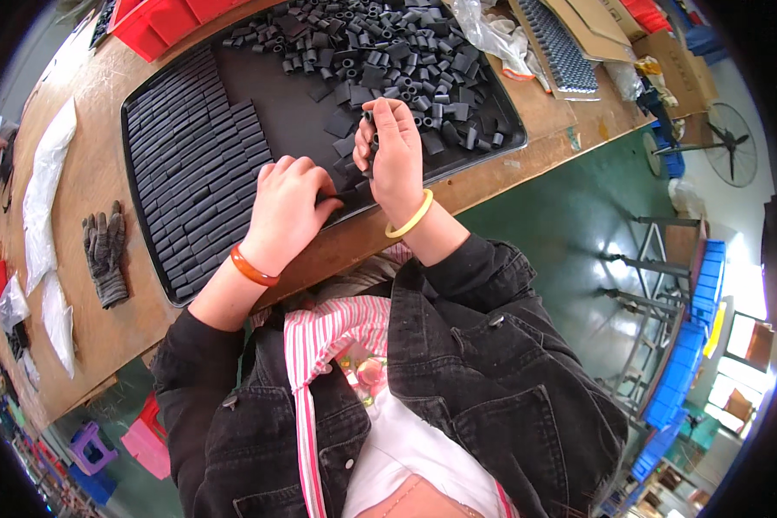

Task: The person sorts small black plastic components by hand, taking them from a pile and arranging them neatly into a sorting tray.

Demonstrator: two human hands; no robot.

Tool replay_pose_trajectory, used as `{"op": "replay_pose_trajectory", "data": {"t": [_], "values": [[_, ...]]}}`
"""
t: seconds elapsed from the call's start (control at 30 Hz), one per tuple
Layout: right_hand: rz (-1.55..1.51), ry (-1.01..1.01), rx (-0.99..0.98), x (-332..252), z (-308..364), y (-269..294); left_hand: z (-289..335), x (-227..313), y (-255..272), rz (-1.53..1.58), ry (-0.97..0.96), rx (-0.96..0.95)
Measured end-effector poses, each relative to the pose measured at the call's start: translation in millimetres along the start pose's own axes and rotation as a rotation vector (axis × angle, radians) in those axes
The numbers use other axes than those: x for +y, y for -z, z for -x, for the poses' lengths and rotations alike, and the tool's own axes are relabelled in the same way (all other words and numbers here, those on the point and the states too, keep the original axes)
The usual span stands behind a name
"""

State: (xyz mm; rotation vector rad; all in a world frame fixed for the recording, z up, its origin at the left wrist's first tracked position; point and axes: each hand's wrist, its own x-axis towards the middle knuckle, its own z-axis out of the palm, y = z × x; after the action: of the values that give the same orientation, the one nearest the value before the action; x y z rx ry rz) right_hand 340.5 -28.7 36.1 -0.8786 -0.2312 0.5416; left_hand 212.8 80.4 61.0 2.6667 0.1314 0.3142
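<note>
Black tray (259, 82) on the table (527, 177). Black pieces (410, 60) loose in a heap across the tray's far right part; neat rows (190, 164) of them fill its left side. Right hand (394, 155) above the tray's near edge, half-closed, fingers curled round a few black pieces. Left hand (289, 207) over the same edge, beside the rows, fingers bent, thumb out; cannot tell whether it grips anything. Grey glove (104, 255) left of tray; red bin (160, 30) beyond its far left corner.
</note>
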Motion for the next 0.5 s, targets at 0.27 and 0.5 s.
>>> {"op": "replay_pose_trajectory", "data": {"t": [0.27, 0.5], "values": [[0.596, -0.112, -0.15, -28.6, 1.6, 14.1, -19.8, -23.7, 16.7, 0.46, 0.088, 0.225], [1.017, 0.082, -0.339, -23.8, 11.0, 5.3, -14.9, -35.4, 7.8, 0.7, 0.184, 0.157]]}}
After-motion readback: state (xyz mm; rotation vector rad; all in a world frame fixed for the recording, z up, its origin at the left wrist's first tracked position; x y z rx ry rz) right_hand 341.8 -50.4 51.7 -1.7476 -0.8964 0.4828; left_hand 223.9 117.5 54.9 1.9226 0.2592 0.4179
